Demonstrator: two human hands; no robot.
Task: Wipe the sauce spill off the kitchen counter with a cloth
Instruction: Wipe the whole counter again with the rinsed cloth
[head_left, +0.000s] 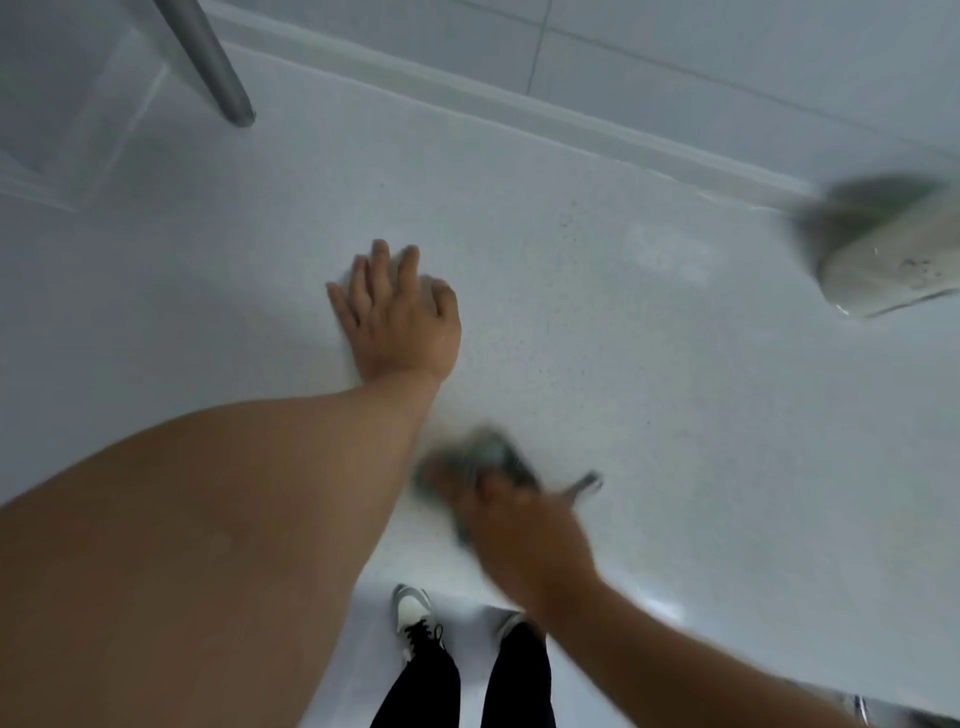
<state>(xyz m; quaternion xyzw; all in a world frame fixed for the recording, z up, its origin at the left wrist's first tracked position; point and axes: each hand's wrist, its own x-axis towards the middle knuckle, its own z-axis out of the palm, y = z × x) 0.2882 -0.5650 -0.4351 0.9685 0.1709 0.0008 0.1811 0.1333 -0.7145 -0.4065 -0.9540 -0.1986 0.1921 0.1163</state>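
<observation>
The blurred right hand (511, 525) grips a dark grey-green cloth (485, 460) near the white speckled counter (675, 389) front edge; the left hand (397, 314) lies flat, fingers spread, just beyond it. No sauce is plainly visible; a faint wet smear (667, 254) lies farther back and rightward, nearer the right hand.

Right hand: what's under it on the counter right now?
A dark grey-green cloth, blurred, sticks out beyond the right hand, whose fingers seem to hold it against the white counter. Any sauce beneath cloth and hand is covered; no spill shows around them.
</observation>
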